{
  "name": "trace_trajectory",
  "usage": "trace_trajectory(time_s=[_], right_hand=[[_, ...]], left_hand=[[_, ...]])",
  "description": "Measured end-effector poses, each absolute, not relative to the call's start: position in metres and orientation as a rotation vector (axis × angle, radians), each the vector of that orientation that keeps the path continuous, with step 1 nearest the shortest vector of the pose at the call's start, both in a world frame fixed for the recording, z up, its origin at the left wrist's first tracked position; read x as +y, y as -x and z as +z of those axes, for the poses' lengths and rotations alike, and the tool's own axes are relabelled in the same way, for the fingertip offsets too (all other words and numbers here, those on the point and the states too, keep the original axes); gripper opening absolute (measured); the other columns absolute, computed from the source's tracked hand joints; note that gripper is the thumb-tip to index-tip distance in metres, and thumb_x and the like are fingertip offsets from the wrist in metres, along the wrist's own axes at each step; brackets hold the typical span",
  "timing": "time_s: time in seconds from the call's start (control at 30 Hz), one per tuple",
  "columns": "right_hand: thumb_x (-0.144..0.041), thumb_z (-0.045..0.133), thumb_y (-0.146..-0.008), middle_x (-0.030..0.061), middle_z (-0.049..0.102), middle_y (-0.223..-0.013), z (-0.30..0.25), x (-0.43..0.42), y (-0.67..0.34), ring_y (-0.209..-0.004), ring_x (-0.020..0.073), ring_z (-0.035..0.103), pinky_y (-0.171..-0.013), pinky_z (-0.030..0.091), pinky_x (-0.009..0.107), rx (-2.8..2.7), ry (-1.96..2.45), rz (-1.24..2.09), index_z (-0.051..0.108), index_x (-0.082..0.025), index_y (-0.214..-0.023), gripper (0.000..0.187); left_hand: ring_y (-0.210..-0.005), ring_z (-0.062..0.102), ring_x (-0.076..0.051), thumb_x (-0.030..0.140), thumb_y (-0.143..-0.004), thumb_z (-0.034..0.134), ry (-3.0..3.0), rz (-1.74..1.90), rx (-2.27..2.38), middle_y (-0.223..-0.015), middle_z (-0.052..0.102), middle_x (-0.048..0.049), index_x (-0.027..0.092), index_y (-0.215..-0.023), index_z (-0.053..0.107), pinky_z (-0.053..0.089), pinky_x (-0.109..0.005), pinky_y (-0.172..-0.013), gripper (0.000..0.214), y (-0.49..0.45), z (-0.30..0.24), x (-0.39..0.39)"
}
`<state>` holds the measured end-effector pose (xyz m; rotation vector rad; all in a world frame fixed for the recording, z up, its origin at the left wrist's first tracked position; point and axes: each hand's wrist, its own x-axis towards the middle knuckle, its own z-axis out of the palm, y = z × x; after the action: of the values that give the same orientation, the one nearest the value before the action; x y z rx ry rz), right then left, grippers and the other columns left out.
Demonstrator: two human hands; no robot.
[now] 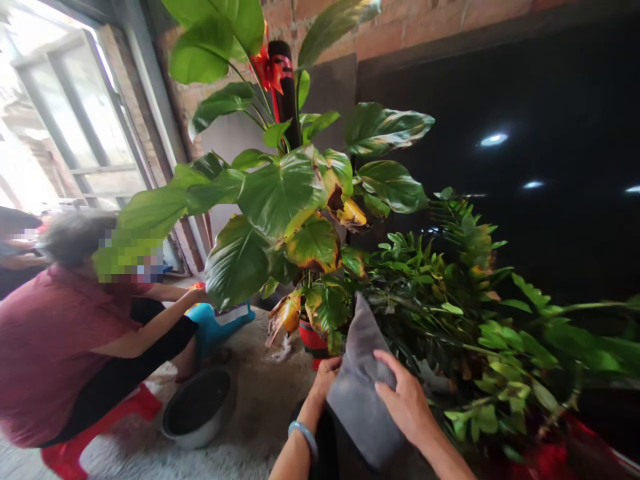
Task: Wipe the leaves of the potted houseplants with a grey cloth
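A grey cloth (361, 380) hangs between both my hands, low in the middle of the view. My left hand (326, 375), with a pale blue bangle on the wrist, is closed on the cloth's left edge. My right hand (406, 400) presses against its right side, fingers curled over the fabric. Right behind the cloth stands a big-leaved potted plant (280, 200) in a red pot (313, 337), some leaves yellowed. A fern-like plant (450, 293) with small leaflets spreads to the right, close to my right hand.
A person in a dark red shirt (55, 347) crouches at the left on a red stool (67, 453), arms reaching toward a teal object (215, 323). A metal basin (199, 407) sits on the concrete floor. A brick wall, a window at left and a dark panel at right stand behind.
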<state>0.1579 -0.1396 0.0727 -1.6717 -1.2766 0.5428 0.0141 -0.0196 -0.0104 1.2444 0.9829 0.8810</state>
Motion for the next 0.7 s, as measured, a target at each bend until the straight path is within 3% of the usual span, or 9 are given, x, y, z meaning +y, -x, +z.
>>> trace_trajectory(time_s=[0.1,0.17,0.33,0.43,0.6,0.7], right_hand=[[-0.01,0.051,-0.048,0.0086,0.078,-0.101,0.03,-0.162,-0.153,-0.1,0.0333,0.071,-0.091,0.054,0.043,-1.282,1.734,0.658,0.077,-0.023,-0.097,0.057],[-0.01,0.052,-0.048,0.0056,0.078,-0.103,0.025,-0.178,-0.148,-0.102,0.0319,0.071,-0.092,0.054,0.041,-1.32,1.71,0.749,0.077,-0.026,-0.099,0.059],[-0.026,0.053,-0.066,0.0059,0.072,-0.122,0.089,-0.169,-0.152,-0.118,0.0278,0.062,-0.106,0.042,0.041,-1.31,1.535,0.56,0.071,-0.023,-0.116,0.054],[-0.031,0.052,-0.067,0.0071,0.07,-0.124,0.109,-0.147,-0.162,-0.12,0.0268,0.06,-0.108,0.039,0.041,-1.283,1.571,0.456,0.068,-0.021,-0.119,0.055],[-0.02,0.05,-0.054,0.01,0.077,-0.105,0.064,-0.157,-0.158,-0.104,0.0314,0.069,-0.096,0.05,0.045,-1.214,1.747,0.605,0.074,-0.02,-0.103,0.055],[-0.018,0.05,-0.051,0.0077,0.077,-0.106,0.032,-0.185,-0.15,-0.107,0.0313,0.069,-0.096,0.05,0.042,-1.233,1.784,0.741,0.075,-0.023,-0.1,0.056]], left_hand=[[-0.054,0.053,-0.013,0.023,-0.057,0.071,-1.248,0.771,0.984,-0.056,0.061,0.0008,0.011,-0.084,0.078,0.045,-0.025,-0.055,0.031,-0.014,-0.011,-0.018],[-0.054,0.05,-0.011,0.024,-0.056,0.071,-1.258,0.736,0.985,-0.057,0.06,0.0013,0.011,-0.088,0.077,0.043,-0.024,-0.054,0.036,-0.013,-0.012,-0.016],[-0.062,0.05,-0.015,0.039,-0.06,0.073,-1.338,0.727,0.894,-0.054,0.058,0.0007,0.014,-0.067,0.074,0.044,-0.027,-0.061,0.025,-0.013,-0.01,-0.02],[-0.065,0.051,-0.015,0.039,-0.062,0.07,-1.321,0.733,0.9,-0.057,0.06,0.0004,0.015,-0.065,0.072,0.045,-0.027,-0.062,0.024,-0.014,-0.009,-0.024],[-0.061,0.056,-0.013,0.024,-0.056,0.067,-1.26,0.741,0.972,-0.076,0.07,-0.0034,0.012,-0.089,0.075,0.044,-0.023,-0.055,0.036,-0.015,-0.005,-0.024],[-0.06,0.057,-0.011,0.022,-0.054,0.066,-1.205,0.813,1.083,-0.082,0.071,-0.0045,0.013,-0.091,0.075,0.043,-0.022,-0.053,0.04,-0.009,0.002,-0.021]])
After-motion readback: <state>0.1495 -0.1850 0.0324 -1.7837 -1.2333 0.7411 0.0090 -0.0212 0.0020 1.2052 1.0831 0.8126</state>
